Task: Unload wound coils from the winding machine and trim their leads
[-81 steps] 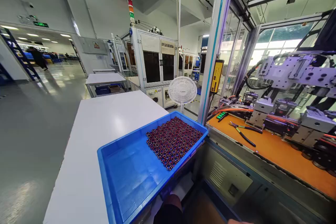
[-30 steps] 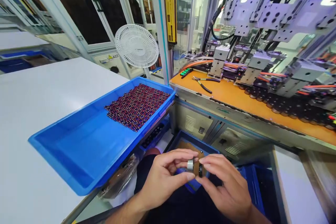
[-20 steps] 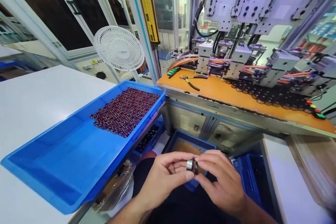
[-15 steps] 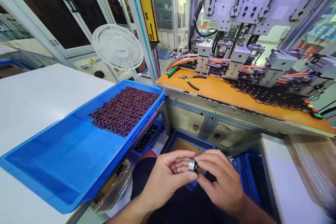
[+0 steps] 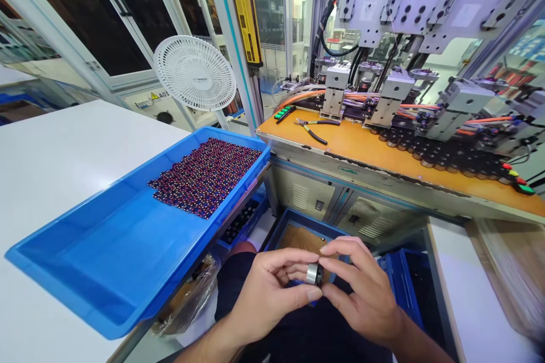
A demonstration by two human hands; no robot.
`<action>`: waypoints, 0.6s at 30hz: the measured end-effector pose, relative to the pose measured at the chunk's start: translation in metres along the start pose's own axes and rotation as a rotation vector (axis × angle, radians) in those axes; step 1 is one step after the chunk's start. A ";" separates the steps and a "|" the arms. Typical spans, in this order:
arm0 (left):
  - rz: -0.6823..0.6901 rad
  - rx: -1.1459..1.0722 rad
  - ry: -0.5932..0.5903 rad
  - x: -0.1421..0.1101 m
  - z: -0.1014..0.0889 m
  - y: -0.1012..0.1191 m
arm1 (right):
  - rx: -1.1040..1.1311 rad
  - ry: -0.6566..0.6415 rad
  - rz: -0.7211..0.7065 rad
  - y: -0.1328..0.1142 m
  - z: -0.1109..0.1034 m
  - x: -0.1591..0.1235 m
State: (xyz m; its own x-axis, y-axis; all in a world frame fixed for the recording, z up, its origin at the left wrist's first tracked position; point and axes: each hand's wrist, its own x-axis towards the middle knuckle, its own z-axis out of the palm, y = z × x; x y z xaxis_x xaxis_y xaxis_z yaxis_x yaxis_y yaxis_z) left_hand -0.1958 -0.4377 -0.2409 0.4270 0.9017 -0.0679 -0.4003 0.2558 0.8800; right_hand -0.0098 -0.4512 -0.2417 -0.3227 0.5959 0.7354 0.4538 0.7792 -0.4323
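Note:
A small silver-and-black cylindrical part (image 5: 312, 273) is held over my lap, its metal band facing left and its black end facing right. My left hand (image 5: 272, 290) pinches it between thumb and fingertips. From the other side, my right hand (image 5: 365, 289) has its thumb and fingertips closed at the black end; its other fingers are slightly raised. Beneath the hands is a blue bin (image 5: 293, 216) with a brown bottom, partly hidden.
To the left, a long blue tray (image 5: 97, 264) on a white table (image 5: 63, 150) holds many small dark, red-speckled parts (image 5: 208, 176). Ahead, an orange bench (image 5: 353, 142) carries pliers (image 5: 317, 130), a row of black parts (image 5: 443, 153) and machine heads. A white fan (image 5: 196, 74) stands behind the tray.
My right hand's upper fingers have lifted and spread a little, with the fingertips still at the part. The view has shifted slightly; the part stays between both hands.

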 end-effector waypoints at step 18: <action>0.014 -0.020 -0.028 -0.001 -0.003 -0.005 | 0.015 -0.004 0.006 -0.001 0.004 -0.003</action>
State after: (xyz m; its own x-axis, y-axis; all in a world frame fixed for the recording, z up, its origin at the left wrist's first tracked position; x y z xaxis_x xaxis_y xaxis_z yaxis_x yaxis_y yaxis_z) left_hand -0.1961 -0.4389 -0.2468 0.4434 0.8953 -0.0425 -0.4223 0.2505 0.8711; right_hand -0.0123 -0.4530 -0.2460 -0.3235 0.6011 0.7307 0.4428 0.7787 -0.4445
